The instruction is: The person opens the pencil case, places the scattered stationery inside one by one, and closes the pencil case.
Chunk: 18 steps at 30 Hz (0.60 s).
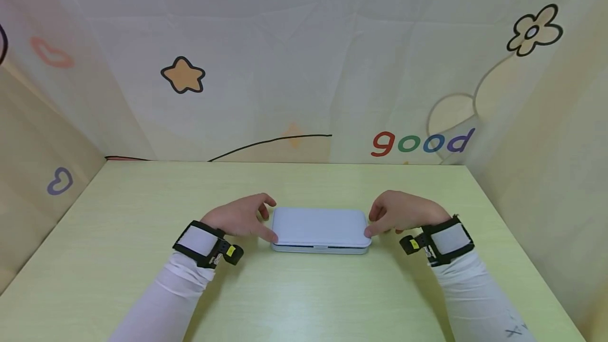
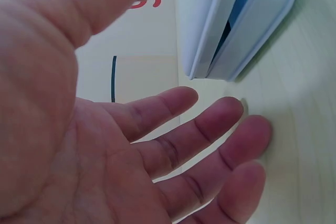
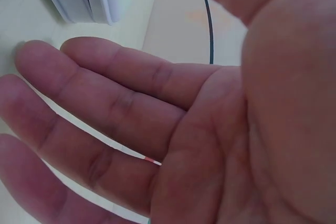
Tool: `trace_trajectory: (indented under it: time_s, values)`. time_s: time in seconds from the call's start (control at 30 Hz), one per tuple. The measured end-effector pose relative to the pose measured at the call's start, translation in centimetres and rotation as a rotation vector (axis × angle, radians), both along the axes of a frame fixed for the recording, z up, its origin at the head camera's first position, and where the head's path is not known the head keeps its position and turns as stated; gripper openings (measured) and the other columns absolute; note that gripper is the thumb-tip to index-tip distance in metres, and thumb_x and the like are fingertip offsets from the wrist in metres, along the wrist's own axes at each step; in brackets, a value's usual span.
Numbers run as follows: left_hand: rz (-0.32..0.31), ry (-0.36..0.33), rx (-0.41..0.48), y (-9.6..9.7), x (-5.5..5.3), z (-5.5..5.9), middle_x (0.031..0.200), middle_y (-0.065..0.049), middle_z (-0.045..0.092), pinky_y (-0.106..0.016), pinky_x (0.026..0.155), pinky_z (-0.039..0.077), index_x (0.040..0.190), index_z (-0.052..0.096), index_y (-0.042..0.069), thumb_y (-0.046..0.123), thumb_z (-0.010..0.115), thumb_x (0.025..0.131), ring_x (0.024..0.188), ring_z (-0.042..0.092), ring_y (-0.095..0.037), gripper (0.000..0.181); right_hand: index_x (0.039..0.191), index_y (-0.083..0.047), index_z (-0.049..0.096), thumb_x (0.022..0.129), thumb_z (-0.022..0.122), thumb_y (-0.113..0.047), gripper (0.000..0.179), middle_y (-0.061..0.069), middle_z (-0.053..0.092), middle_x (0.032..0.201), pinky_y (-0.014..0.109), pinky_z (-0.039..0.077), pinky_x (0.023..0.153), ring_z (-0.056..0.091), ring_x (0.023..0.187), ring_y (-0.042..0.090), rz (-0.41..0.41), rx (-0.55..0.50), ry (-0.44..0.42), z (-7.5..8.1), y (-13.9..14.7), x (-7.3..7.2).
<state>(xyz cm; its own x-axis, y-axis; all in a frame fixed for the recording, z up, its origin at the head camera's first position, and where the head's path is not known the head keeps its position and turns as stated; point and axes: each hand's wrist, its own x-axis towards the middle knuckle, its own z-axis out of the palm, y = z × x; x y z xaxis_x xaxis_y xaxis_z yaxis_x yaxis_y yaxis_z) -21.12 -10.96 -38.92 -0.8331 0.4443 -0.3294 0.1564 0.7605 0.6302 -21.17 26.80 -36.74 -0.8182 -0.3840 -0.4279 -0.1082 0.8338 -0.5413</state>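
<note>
A flat, pale white-and-blue case lies on the table, long side facing me. A narrow dark gap shows between its lid and base along the front, also visible in the left wrist view on the case. My left hand is at its left end, thumb touching the lid's front corner. At the opposite end, my right hand has its thumb at the lid's right front corner. In the wrist views the other fingers of the left hand and the fingers of the right hand are loosely bent, apart from the case.
The light wood-grain table reaches back to a printed cloth backdrop, with more cloth at both sides. Each wrist wears a black strap with a small camera; the left one sits low over the table.
</note>
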Motion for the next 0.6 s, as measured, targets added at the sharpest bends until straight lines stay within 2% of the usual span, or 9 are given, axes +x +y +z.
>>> trace_trajectory:
  time_s: [0.3,0.6]
  values:
    - [-0.032,0.02,-0.023,0.2,0.15,-0.08,0.122,-0.009,0.062,-0.041,0.089,0.051,0.15,0.055,0.014,0.032,0.093,0.081,0.105,0.06,-0.025,0.081,0.103,-0.01,0.075,0.086,0.09,-0.034,0.033,0.0,0.07,0.087,0.033,0.055,0.069,0.063,0.078,0.02,0.022,0.006,0.002,-0.2,-0.26,-0.04]
    - [-0.018,0.016,-0.009,0.26,0.23,-0.11,0.123,-0.01,0.062,-0.041,0.088,0.051,0.147,0.057,0.015,0.03,0.094,0.081,0.104,0.059,-0.026,0.077,0.107,-0.011,0.076,0.086,0.09,-0.033,0.034,0.0,0.071,0.09,0.034,0.056,0.07,0.064,0.081,0.021,0.029,0.009,-0.001,-0.43,-0.41,-0.12]
